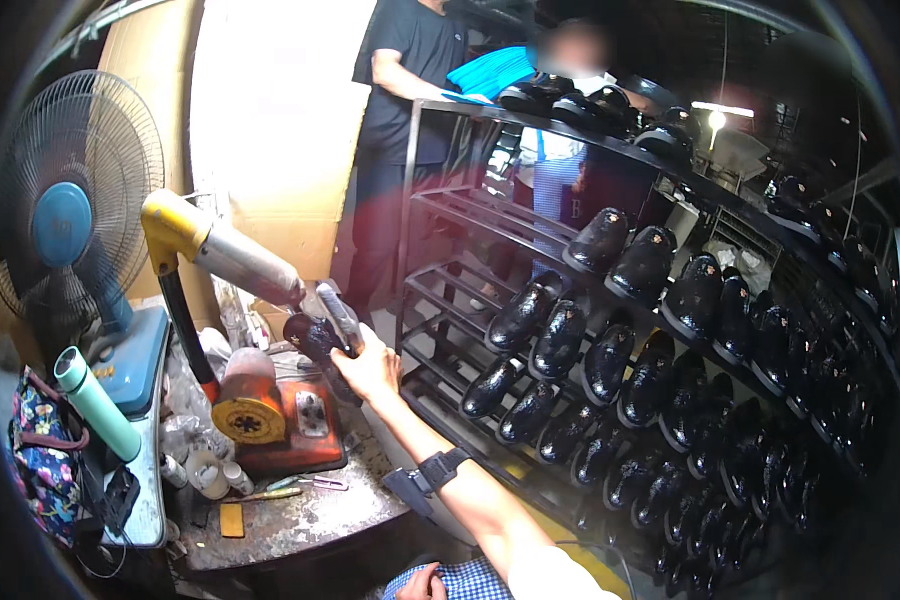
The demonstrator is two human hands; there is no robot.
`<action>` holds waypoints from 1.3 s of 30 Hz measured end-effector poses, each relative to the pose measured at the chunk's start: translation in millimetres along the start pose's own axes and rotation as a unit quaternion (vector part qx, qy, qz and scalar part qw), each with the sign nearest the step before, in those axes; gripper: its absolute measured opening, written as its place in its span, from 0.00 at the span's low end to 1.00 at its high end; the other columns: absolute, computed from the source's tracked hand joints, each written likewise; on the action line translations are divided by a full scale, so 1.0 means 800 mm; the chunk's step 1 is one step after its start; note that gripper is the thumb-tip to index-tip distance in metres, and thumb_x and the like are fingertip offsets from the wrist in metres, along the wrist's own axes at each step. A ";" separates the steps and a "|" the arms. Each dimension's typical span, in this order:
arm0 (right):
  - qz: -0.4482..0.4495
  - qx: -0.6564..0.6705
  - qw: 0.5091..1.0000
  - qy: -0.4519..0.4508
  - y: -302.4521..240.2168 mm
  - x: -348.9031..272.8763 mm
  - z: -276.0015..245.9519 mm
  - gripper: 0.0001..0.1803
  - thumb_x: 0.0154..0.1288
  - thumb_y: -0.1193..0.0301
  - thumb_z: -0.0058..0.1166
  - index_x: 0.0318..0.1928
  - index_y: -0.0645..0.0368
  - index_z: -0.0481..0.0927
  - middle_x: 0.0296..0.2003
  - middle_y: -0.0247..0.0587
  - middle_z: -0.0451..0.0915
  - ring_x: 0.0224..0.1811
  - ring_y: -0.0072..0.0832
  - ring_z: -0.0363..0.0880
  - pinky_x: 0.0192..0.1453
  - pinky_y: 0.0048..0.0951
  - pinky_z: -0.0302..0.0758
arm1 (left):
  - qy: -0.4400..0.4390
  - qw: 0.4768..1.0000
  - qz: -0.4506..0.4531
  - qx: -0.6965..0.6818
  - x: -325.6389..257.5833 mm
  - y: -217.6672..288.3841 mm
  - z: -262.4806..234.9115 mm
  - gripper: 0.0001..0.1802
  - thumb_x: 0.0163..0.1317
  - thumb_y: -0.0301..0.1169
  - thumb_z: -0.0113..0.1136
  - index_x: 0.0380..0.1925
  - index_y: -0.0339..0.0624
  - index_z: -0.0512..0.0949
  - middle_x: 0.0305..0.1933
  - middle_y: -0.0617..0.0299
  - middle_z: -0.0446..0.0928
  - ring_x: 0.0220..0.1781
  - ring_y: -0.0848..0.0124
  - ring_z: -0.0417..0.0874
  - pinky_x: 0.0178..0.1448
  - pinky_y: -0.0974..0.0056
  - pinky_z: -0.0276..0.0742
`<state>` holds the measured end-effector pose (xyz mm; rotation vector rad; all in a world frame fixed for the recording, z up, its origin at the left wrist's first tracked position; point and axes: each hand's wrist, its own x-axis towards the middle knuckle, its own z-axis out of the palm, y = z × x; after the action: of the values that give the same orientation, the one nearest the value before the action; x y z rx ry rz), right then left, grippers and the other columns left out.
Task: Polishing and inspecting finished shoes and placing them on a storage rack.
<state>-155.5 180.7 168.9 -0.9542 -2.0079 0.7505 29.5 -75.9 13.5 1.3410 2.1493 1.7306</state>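
My right hand (372, 370) grips a glossy black shoe (315, 335) with a grey sole, its fingers wrapped round it. The shoe is tilted above the workbench, close in front of the nozzle of a grey and yellow hot-air blower (245, 258). A black pole carries the blower, beside an orange-red machine base (288, 410) with a round yellow cap. My left hand (423, 582) rests low on a blue checked cloth (470, 580); the lower edge cuts it off, so its grip cannot be made out.
On the bench (300, 525) lie white jars (208, 474), thin tools and a yellow block (232, 520). A fan (65, 205), green bottle (98, 402) and flowered bag (45, 450) stand left. A metal rack (407, 230) holds several black shoes on the right, with two people behind it.
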 end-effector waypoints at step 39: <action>0.441 0.545 0.543 0.461 0.446 -0.829 -0.458 0.21 0.57 0.69 0.54 0.51 0.61 0.72 0.45 0.41 0.77 0.46 0.34 0.77 0.51 0.37 0.73 | -0.098 0.986 -0.130 -0.018 -0.021 0.003 0.052 0.13 0.64 0.24 0.43 0.46 0.35 0.73 0.36 0.62 0.76 0.30 0.79 0.73 0.32 0.76 0.69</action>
<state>556.9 -104.3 -166.7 -1.0839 0.1730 1.3371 64.0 -55.1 -7.1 1.1107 2.0661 1.4669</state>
